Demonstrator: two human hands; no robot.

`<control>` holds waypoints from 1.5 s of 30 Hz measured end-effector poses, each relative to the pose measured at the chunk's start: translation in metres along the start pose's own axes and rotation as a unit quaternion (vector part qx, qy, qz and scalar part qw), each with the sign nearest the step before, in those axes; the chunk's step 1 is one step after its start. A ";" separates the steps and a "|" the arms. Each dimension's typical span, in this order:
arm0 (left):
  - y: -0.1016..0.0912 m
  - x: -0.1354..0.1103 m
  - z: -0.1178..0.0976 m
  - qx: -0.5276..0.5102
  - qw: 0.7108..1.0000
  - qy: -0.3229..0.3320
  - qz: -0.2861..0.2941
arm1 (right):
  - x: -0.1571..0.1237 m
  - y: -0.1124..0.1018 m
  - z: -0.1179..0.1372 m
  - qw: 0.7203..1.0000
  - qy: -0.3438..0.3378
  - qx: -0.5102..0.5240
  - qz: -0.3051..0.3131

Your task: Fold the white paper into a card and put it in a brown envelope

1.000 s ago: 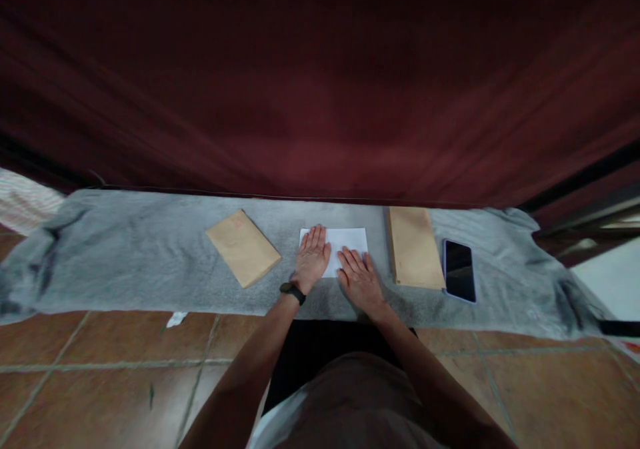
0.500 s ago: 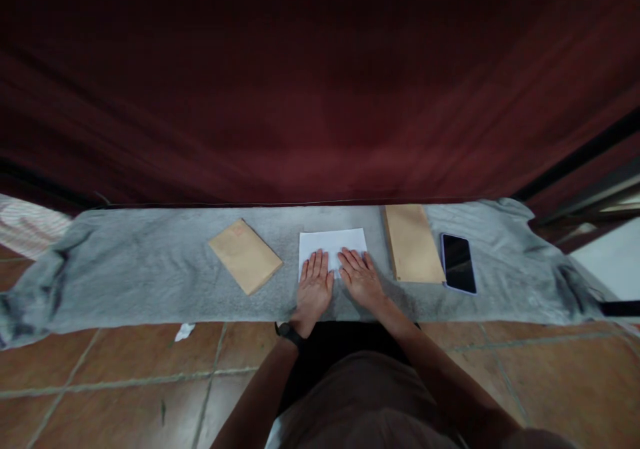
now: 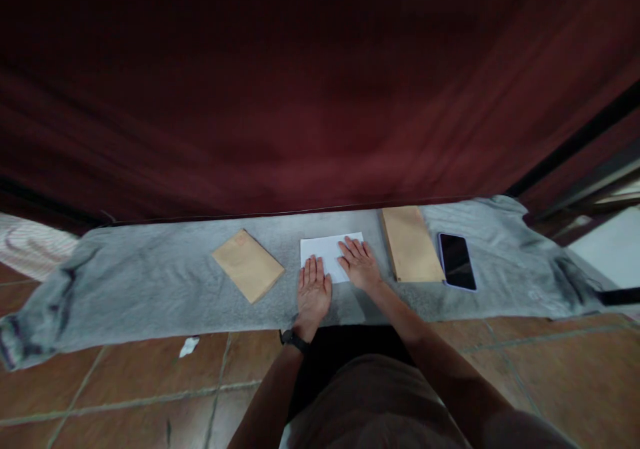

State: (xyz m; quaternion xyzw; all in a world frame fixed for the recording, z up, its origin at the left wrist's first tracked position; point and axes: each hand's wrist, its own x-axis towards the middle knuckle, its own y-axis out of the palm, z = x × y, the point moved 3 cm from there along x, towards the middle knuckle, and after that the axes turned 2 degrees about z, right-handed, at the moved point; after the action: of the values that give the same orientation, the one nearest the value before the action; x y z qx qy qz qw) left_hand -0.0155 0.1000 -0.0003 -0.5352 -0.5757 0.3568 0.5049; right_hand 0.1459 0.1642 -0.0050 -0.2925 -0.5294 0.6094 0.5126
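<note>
A white sheet of paper (image 3: 327,252), possibly folded, lies on the grey cloth in front of me. My left hand (image 3: 314,292) rests flat on its lower left part, fingers stretched out and pointing away from me. Over the right side of the paper, my right hand (image 3: 361,265) is laid flat with its fingers a little spread, reaching nearly to the far edge. Both hands are open and grip nothing. Parts of the paper are hidden under the fingers.
Left of the paper lies a slanted brown envelope (image 3: 249,265). To the right is a thick stack of brown envelopes (image 3: 413,244), with a dark-screened phone (image 3: 457,261) beside it. Grey cloth (image 3: 150,275) covers the narrow surface; a dark red upright panel (image 3: 320,135) stands behind.
My right hand has slid away from me and slightly right across the paper. The left hand stays near the lower left part. The view has tilted slightly.
</note>
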 end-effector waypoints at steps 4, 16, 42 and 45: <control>-0.002 0.000 0.008 -0.065 0.995 -0.064 -0.032 | -0.002 -0.002 -0.022 0.998 0.049 -0.019 -0.023; -0.021 0.024 0.044 -0.379 0.881 -0.275 -0.070 | -0.004 -0.001 -0.020 0.997 0.052 -0.014 -0.056; -0.052 -0.068 0.005 -0.030 0.965 0.260 -0.004 | -0.096 -0.040 -0.023 0.969 -0.212 0.127 0.029; -0.043 -0.076 0.011 -0.054 0.964 0.255 0.050 | -0.109 -0.044 -0.022 0.967 -0.228 0.106 0.047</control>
State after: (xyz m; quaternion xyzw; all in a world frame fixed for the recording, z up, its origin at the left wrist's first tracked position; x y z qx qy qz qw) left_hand -0.0431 0.0198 0.0232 -0.6627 -0.4187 0.2017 0.5873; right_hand 0.2127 0.0659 0.0105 -0.1137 -0.5502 0.7363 0.3772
